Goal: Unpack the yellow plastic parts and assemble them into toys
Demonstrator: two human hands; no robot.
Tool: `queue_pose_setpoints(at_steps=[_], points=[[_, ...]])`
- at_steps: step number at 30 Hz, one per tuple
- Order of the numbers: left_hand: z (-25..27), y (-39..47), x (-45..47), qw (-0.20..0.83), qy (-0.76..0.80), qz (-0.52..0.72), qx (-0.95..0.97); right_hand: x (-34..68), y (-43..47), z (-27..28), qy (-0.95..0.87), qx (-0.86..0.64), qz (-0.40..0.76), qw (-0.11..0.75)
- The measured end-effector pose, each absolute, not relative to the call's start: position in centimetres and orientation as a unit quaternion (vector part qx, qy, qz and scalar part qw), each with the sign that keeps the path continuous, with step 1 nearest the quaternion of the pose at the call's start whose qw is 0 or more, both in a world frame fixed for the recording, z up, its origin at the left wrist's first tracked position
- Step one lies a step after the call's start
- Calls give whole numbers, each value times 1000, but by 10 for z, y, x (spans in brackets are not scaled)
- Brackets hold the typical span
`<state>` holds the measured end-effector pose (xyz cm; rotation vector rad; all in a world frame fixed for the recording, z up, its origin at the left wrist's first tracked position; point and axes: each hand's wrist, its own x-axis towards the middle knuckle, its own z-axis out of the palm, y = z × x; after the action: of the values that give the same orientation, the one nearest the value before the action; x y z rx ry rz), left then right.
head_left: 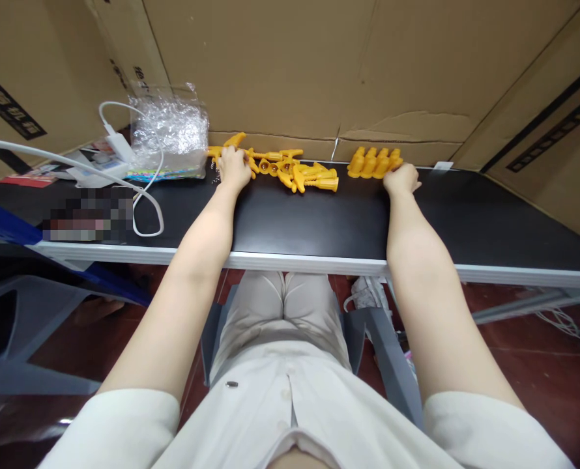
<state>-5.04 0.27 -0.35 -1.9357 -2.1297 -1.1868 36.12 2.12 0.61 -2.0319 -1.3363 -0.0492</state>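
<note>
My left hand [234, 167] reaches into the left end of a heap of yellow plastic pieces [314, 174], its fingers curled down around one of them. That piece is mostly hidden by the fingers. The loose pieces lie on their sides, some shaped like small bottles or cones with ribbed necks. Farther right, several yellow bottle-shaped pieces [368, 163] stand upright, close together in rows. At their right end is my right hand [401, 179], closed with its fingertips at the last piece, partly covering it.
Clear bubble wrap [173, 130] rests at the back left of the black table [309, 228]. A white cable [148, 225] loops over the left side. Cardboard walls [280, 71] rise behind and at both sides. A small white tab [443, 166] sits at the back right.
</note>
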Motion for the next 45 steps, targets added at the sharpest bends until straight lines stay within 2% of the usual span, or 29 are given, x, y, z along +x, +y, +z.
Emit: queue_pose_setpoints(at_steps=[3,10,17,23,29,35,45], points=[[-6,4,-50,16,-691,-360,-627,347,15,19,-506,-796,-17,332],[-10,5,-53,6,-699,-357,-620,308,10,46,-635,-702,-27,321],[-10,6,-52,-4,-702,-365,-611,263,7,48,-807,-556,-6,200],[-14,10,-55,-10,-694,-378,-612,246,7,31,-822,-561,17,97],[-12,9,-53,-22,-698,-383,-604,249,6,32,-829,-546,44,110],[-1,0,-45,-8,-672,-390,-629,246,10,33,-835,-545,6,82],[22,-26,-15,-10,-551,-383,-741,239,3,30,-841,-524,-33,134]])
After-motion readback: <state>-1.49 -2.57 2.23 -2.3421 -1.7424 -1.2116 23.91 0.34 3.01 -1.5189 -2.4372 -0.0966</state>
